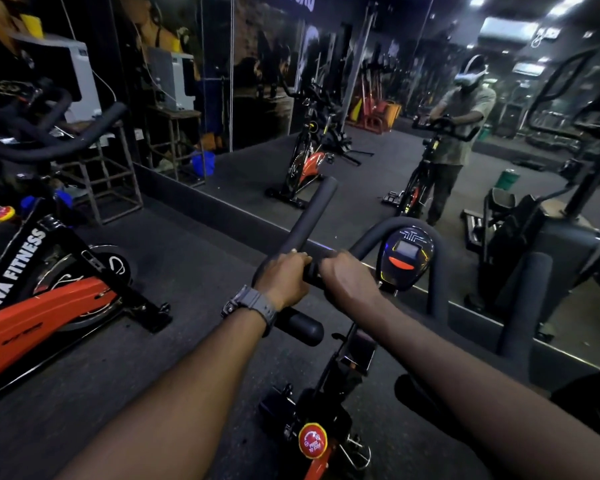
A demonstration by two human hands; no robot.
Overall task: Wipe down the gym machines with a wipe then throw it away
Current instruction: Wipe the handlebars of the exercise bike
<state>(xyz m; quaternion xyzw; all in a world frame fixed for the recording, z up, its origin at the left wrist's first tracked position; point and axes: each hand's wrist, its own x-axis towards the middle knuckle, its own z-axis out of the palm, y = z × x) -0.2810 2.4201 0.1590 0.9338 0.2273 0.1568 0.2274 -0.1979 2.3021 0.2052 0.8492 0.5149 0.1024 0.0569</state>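
I see both arms stretched forward: my left hand (284, 277) and right hand (347, 275) each wrap the black foam-padded handlebar (309, 220) of the spin bike, knuckles up, side by side. Any wipe is hidden.

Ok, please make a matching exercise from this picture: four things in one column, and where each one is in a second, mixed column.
Things:
1. left hand
2. wristwatch
3. red stop knob
4. bike console

Places:
A. low on the bike frame, near the bottom edge
B. right of both hands, inside the handlebar loop
C. on the left wrist
D. gripping the black handlebar beside the right hand

Pairs: 1-D, 2-C, 3-A, 4-B
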